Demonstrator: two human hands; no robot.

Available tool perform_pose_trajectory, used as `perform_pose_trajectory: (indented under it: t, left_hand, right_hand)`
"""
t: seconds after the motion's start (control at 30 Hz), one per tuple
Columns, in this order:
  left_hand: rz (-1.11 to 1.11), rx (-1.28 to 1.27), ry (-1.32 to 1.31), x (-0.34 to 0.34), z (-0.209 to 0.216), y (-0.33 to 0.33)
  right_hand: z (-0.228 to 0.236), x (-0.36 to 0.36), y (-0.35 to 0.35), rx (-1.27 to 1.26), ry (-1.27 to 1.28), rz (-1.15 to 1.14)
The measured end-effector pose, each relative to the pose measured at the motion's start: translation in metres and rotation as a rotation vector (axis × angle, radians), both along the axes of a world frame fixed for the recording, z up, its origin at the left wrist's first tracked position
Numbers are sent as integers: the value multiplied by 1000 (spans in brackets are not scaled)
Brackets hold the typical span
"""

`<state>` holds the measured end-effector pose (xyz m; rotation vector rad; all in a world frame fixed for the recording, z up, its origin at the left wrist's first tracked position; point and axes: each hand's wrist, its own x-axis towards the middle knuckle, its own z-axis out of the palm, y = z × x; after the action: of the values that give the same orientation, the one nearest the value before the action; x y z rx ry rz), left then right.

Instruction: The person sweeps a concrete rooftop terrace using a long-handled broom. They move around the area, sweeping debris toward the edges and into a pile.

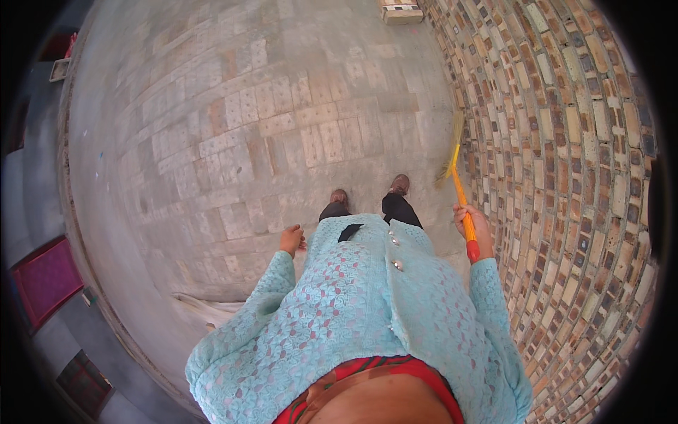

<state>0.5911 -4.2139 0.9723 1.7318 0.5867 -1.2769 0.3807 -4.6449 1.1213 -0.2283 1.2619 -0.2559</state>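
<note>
A broom is in my right hand (477, 233), whose fingers are wrapped round its orange handle near the red end. The broom's handle (460, 192) slants away from me and turns yellow farther up. Its thin straw-coloured bristles (458, 127) are at the foot of the brick wall, on the floor's right edge. My left hand (291, 239) hangs beside the light blue lace jacket (332, 283), fingers loosely curled and somewhat apart, with nothing seen in it.
Worn brick paving (268, 113) spreads ahead of my brown shoes (400, 184). Along the right runs a brick wall (558, 177). A pale block (401, 12) stands at the far end by the wall. At left are a grey wall and a purple-red panel (48, 284). Whitish cloth-like material (205, 308) lies behind my left arm.
</note>
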Motion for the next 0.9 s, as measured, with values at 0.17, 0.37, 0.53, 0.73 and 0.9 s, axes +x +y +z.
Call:
perform_pose_trajectory:
  t: [0.17,0.37,0.53,0.73,0.9]
  left_hand:
    - [116,-12,-106,-9,18,-34]
    - [249,104,-101,-54,56,-52]
    - [267,221,-84,-87,69,-67]
    - [408,228,5,-94,41,-91]
    - [645,103,100,-60,-25,-122]
  right_hand:
    - [-82,37,-75,217,-154,22]
    - [-62,127,-93,327,-332,209]
    - [-55,203,-134,417,-451,260]
    - [-45,274,-173,398,-461,269]
    - [-3,309,-205,355,-394,294]
